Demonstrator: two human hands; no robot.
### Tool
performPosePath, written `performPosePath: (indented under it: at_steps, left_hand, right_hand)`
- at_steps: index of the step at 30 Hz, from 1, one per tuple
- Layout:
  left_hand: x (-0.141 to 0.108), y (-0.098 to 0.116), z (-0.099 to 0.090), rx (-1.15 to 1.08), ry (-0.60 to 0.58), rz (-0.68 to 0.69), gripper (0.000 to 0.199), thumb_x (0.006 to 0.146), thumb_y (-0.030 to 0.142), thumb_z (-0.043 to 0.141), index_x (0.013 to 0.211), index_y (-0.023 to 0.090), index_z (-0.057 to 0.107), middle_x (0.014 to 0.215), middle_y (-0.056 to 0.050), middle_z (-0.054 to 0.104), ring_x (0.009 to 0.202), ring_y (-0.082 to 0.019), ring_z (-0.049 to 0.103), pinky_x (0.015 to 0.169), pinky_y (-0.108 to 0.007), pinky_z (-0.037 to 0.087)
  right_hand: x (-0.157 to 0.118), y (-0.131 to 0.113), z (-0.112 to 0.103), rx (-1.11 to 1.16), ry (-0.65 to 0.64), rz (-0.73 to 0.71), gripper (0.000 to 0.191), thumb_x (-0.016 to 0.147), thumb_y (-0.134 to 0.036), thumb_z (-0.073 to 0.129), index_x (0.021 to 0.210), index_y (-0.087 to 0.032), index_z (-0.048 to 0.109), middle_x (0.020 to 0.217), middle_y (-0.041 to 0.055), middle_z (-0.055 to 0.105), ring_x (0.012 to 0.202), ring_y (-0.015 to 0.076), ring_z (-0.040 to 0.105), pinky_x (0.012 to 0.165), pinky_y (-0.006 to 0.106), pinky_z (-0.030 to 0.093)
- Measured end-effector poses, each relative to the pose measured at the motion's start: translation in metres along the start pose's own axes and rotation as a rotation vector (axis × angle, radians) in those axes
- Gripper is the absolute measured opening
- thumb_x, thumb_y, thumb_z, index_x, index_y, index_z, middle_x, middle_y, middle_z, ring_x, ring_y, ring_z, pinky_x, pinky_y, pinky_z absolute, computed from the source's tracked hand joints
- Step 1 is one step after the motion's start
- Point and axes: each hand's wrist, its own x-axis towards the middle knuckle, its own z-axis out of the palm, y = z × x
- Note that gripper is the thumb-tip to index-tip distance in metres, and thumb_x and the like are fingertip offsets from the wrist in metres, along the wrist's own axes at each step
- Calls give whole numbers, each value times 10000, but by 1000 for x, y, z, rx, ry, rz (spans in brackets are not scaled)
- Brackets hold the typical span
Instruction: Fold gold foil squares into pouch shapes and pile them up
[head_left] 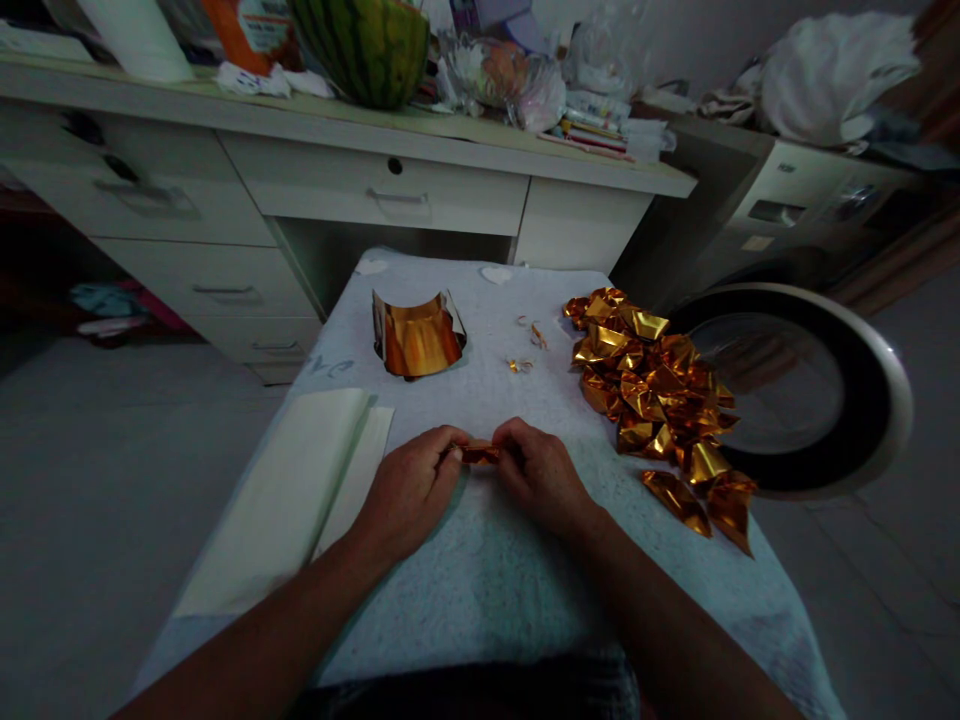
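Between my two hands a small strip of shiny copper-gold foil [480, 454] is stretched level, just above the cloth-covered table [525, 590]. My left hand [416, 480] pinches its left end between thumb and fingers. The right end is gripped by my right hand [541, 472], whose fingertips are curled and partly hidden. Beyond my hands lies a curved stack of copper foil sheets [420, 338]. A heap of folded gold foil pieces [652, 375] spreads over the table's right side. Small foil scraps [519, 366] lie between the stack and the heap.
Pale folded paper [277, 490] lies along the table's left edge. Behind stands a white drawer desk [397, 190] bearing a cut watermelon [367, 50], bags and papers. At the right, a washing machine's open round door [870, 390] reaches close to the foil heap.
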Motion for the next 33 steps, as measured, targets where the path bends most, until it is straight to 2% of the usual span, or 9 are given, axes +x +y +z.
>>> performPosePath:
  at_steps: [8,14,18,22,25,28,30,33]
  left_hand:
    - [-2,-1,2,199,89,-25,234,937,248,379,967,223,610,842,-19,706,782,-198,665,678,-314,458]
    - [-1,-4,5,293,44,5,245,922,235,378,986,218,614,815,-27,710,742,-201,667,649,-307,448]
    - [-2,-1,4,212,51,25,228,907,224,385,1031,241,576,778,1,695,695,-180,661,628,-286,435]
    - [-3,2,1,48,73,-53,127,882,231,416,961,249,514,603,60,577,548,-154,582,544,-256,367]
    - [-2,0,-1,-85,82,-112,38,846,216,437,842,244,463,581,73,517,519,-134,518,528,-243,335]
    - [-2,-3,-1,-176,79,-134,58,811,199,450,765,234,448,598,70,497,532,-119,480,535,-239,326]
    - [-1,-4,-2,-230,52,-147,66,800,200,457,741,225,471,594,68,486,534,-114,459,534,-238,320]
    - [0,-5,-5,-306,9,-150,98,807,209,457,745,211,533,609,56,499,557,-115,459,544,-242,325]
  right_hand:
    - [2,0,3,-91,17,49,102,861,-144,480,904,-217,537,729,-14,623,649,143,576,634,238,394]
    - [1,2,6,-89,38,44,121,853,-151,477,938,-219,530,758,-4,654,665,152,604,640,246,403]
    - [1,4,6,-27,47,70,141,845,-160,486,969,-224,510,731,-23,646,612,142,587,595,238,388]
    - [0,2,1,93,50,87,66,878,-197,486,937,-226,488,675,-43,607,579,129,557,565,231,370]
    - [-2,1,-6,192,30,18,153,892,-231,498,1042,-229,470,705,-47,583,591,121,537,565,226,379]
    - [-4,3,-11,221,-6,-94,312,845,-178,515,1147,-226,455,837,-16,581,633,119,514,586,230,401]
    - [-3,4,-13,182,3,-166,340,796,-115,515,1120,-218,502,932,18,570,733,133,535,656,247,430]
    - [-1,5,-13,167,-14,-219,235,807,-75,480,974,-209,576,950,35,566,871,157,558,758,275,447]
